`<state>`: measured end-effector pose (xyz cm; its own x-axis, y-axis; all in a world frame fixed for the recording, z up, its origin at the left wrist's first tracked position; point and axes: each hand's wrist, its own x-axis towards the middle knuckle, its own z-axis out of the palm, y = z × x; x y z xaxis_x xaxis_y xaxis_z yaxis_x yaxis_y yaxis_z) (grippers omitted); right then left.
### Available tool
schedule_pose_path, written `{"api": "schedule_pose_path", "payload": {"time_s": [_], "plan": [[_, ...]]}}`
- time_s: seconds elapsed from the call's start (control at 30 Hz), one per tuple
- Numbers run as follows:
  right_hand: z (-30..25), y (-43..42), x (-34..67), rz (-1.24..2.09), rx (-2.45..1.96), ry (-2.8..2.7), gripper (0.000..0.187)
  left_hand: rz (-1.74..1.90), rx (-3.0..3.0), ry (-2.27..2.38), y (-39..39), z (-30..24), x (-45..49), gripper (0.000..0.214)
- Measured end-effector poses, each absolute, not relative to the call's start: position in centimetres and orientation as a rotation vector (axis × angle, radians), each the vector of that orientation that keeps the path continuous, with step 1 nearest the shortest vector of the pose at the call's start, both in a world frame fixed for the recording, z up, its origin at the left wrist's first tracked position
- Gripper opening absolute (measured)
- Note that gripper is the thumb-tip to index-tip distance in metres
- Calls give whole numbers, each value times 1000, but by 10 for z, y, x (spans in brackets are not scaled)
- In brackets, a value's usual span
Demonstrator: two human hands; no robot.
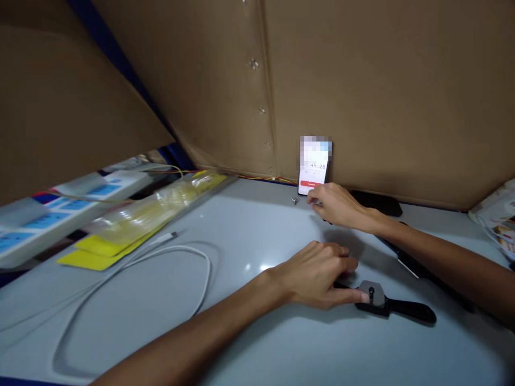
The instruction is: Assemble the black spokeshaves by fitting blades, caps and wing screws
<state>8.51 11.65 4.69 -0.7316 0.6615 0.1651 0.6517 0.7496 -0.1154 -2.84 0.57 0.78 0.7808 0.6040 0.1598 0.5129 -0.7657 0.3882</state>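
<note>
My left hand (pixel 322 273) lies on the white table (pixel 257 332), fingers curled, its fingertips pressing a small black tool (pixel 392 304) with a grey plate and a black handle pointing right. My right hand (pixel 336 203) reaches to the back of the table, fingers pinched close to a small metal screw (pixel 295 200) just in front of a phone (pixel 314 166). The phone leans upright against the cardboard wall and shows a timer with a red button. Whether the pinch holds anything is hidden.
Brown cardboard walls (pixel 362 80) close off the back and left. A white cable (pixel 161 257) loops across the left of the table. Yellow packets in clear plastic (pixel 132 225) and white power strips (pixel 60 209) lie at the far left. Printed paper (pixel 497 214) sits at the right edge.
</note>
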Motion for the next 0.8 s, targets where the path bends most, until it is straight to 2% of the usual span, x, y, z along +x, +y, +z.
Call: {"api": "schedule_pose_path", "payload": {"time_s": [0.17, 0.3, 0.57, 0.7, 0.8], "plan": [[41, 122, 35, -68, -1102, -2890, 30, 395, 2657, 849, 6, 9, -28, 53], [36, 115, 28, -23, -1087, -2951, 33, 392, 2664, 841, 7, 9, -28, 54], [48, 77, 128, 156, -1116, -2869, 17, 332, 2694, 860, 6, 11, -26, 54], [44, 62, 178, 310, -1202, -2906, 19, 335, 2707, 856, 5, 12, -27, 51], [47, 68, 178, 399, -1220, -2905, 16, 344, 2697, 860, 5, 11, -28, 51]]}}
